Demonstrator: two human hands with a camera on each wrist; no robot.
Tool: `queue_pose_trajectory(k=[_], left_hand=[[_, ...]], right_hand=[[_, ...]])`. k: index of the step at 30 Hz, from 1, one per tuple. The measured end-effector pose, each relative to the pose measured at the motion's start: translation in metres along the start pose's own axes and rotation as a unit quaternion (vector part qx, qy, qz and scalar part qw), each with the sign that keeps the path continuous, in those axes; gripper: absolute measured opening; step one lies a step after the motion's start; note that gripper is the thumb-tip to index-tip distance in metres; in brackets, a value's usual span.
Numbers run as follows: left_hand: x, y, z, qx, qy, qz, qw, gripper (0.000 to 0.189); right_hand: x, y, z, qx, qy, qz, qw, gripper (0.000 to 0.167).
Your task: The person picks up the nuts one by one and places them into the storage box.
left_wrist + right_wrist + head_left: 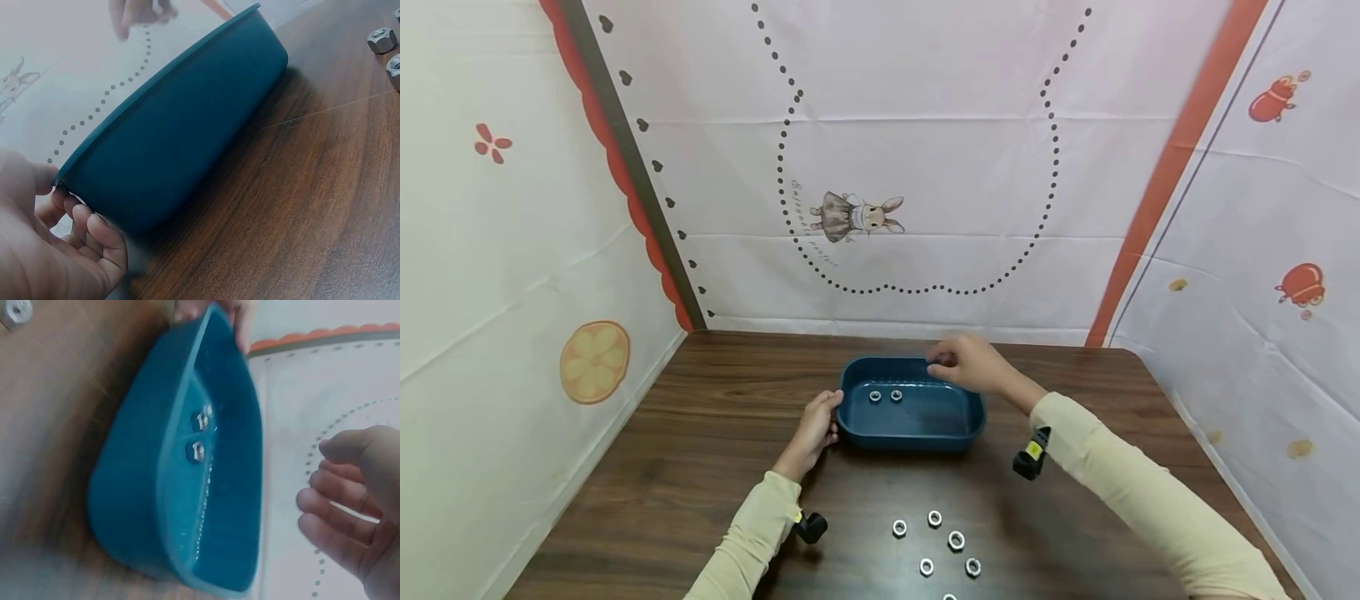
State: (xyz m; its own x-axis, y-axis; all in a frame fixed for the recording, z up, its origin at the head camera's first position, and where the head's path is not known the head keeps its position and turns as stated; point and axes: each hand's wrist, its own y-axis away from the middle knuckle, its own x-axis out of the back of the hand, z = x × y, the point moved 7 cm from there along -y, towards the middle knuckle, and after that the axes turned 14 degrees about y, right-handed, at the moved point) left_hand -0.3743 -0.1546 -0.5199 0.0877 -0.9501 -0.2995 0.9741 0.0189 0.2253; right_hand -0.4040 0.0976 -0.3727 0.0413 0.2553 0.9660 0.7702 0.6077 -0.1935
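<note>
A blue rectangular tray (895, 443) with raised walls stands on the table. My left hand (814, 427) holds its left end, thumb at the rim and fingers curled beneath it; the left wrist view shows this grip (69, 231) closely. Inside, toward the left, lie two metal hex nuts (875, 397) (195, 452). Above the tray's back right part hovers my right hand (973, 364), its fingers loosely bent. No object shows between the thumb and fingers of that hand (350, 494) in the right wrist view.
Several more hex nuts (956, 541) lie scattered on the brown wooden table (715, 467) in front of the tray, one cut off at the bottom edge. White printed sheets (925, 183) hang behind the table and along both sides.
</note>
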Motion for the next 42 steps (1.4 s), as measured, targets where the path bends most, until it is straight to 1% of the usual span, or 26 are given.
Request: queue_pose_trajectory(k=[3, 6, 11, 14, 16, 18, 21, 24, 25, 28, 31, 35, 38, 40, 42], left_hand=[[0.002, -0.001, 0.001, -0.001, 0.001, 0.006, 1.0, 0.031], [0.001, -0.001, 0.0, -0.002, 0.0, 0.005, 1.0, 0.032], [-0.001, -0.001, 0.0, -0.002, 0.004, -0.001, 1.0, 0.032], [0.001, 0.0, 0.0, 0.0, 0.006, 0.003, 1.0, 0.031], [0.001, 0.0, 0.001, -0.001, 0.008, 0.0, 1.0, 0.031], [0.0, -0.001, 0.002, 0.0, 0.008, -0.009, 0.9999, 0.032], [-0.006, 0.008, 0.014, 0.003, 0.009, -0.029, 0.9995, 0.032], [-0.009, 0.01, 0.016, 0.012, 0.007, -0.036, 0.9993, 0.032], [-0.009, 0.011, 0.015, 0.012, 0.007, -0.036, 0.9993, 0.032], [-0.003, 0.001, 0.004, 0.013, 0.01, -0.026, 0.9995, 0.033], [-0.002, 0.001, 0.001, 0.005, 0.012, -0.017, 0.9998, 0.033], [-0.003, 0.002, 0.0, -0.006, 0.011, -0.01, 0.9999, 0.034], [-0.002, 0.002, -0.001, -0.005, 0.011, -0.007, 0.9999, 0.033], [-0.002, 0.002, -0.001, -0.005, 0.009, -0.006, 0.9999, 0.032], [-0.001, 0.002, 0.0, -0.006, 0.01, -0.005, 0.9999, 0.032]], right_hand=[[0.009, 0.027, -0.005, -0.005, -0.013, 0.004, 0.9999, 0.02], [0.012, 0.057, -0.009, -0.004, -0.02, 0.004, 0.9998, 0.018], [0.003, 0.103, -0.017, 0.003, -0.034, -0.017, 0.9993, 0.015], [-0.002, 0.123, -0.023, 0.008, -0.037, -0.024, 0.999, 0.015], [-0.004, 0.134, -0.026, 0.006, -0.037, -0.022, 0.9991, 0.015], [-0.004, 0.143, -0.029, 0.004, -0.031, -0.015, 0.9994, 0.015], [-0.011, 0.156, -0.032, 0.0, -0.028, -0.008, 0.9996, 0.015], [-0.022, 0.169, -0.037, -0.001, -0.035, 0.005, 0.9994, 0.013], [-0.026, 0.173, -0.04, 0.0, -0.038, 0.009, 0.9993, 0.013], [-0.037, 0.184, -0.05, -0.001, -0.048, 0.021, 0.9986, 0.011], [-0.048, 0.19, -0.059, -0.01, -0.055, 0.021, 0.9982, 0.013], [-0.068, 0.198, -0.066, -0.051, -0.062, -0.004, 0.9968, 0.019], [-0.083, 0.203, -0.068, -0.085, -0.057, -0.036, 0.9941, 0.026], [-0.09, 0.205, -0.069, -0.098, -0.049, -0.048, 0.9928, 0.029], [-0.094, 0.206, -0.071, -0.104, -0.035, -0.052, 0.9926, 0.032]])
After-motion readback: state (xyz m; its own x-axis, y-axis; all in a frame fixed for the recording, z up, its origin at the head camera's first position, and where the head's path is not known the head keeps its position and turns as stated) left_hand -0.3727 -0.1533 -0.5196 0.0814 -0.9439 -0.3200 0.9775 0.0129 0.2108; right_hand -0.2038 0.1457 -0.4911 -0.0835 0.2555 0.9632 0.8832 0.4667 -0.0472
